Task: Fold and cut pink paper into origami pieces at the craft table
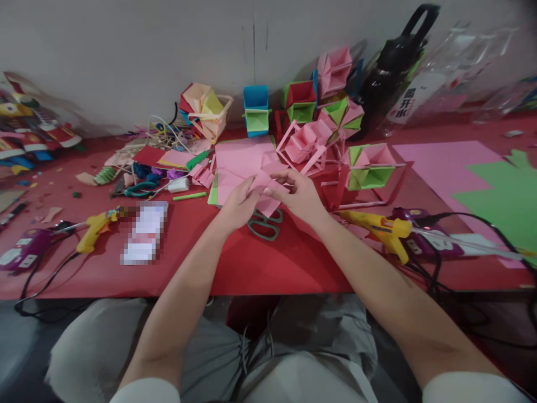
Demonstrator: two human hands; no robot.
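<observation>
Between my two hands is a small piece of pink paper (268, 206), held above the table. My left hand (240, 204) grips its left side, fingers closed along the edge. On the other side my right hand (300, 193) pinches it between thumb and fingers. Right below the paper lie scissors (265, 228), their grey-green handles showing and the blades hidden. Just behind my hands, larger pink sheets (237, 157) rest in a stack with green paper under them.
Yellow glue guns (95, 230) (392, 228) with cords lie left and right, near a phone (145, 232). Folded paper models (371, 167) stand at the back, beside a black bottle (384, 73) and clear plastic bottles (436, 78). Craft scraps (146, 168) clutter the back left.
</observation>
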